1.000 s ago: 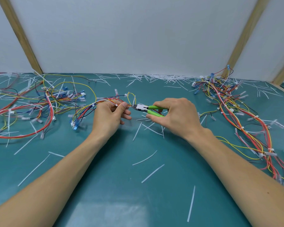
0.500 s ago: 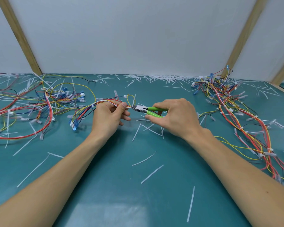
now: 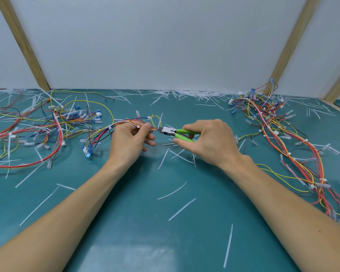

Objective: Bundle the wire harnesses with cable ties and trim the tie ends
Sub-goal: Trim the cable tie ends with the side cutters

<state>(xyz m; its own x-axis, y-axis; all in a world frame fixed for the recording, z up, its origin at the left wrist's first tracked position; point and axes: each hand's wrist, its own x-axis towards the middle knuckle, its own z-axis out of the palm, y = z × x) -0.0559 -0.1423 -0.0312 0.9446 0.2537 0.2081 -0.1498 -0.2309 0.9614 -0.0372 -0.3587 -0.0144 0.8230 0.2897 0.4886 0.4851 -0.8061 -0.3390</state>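
While left hand [image 3: 133, 142] pinches harness [image 3: 124, 124], cutters [image 3: 168, 131] at fingertips

Teal table [image 3: 126, 222], wire harnesses [image 3: 294, 146] at both sides, cut tie ends [image 3: 182, 209] scattered

left grip [image 3: 133, 140] curled, right grip [image 3: 208, 141] curled

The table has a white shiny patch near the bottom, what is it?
Head view: that patch is light glaring off the table, not an object; the wooden posts lean only because the wide lens bends them; the hands cast soft shadows.
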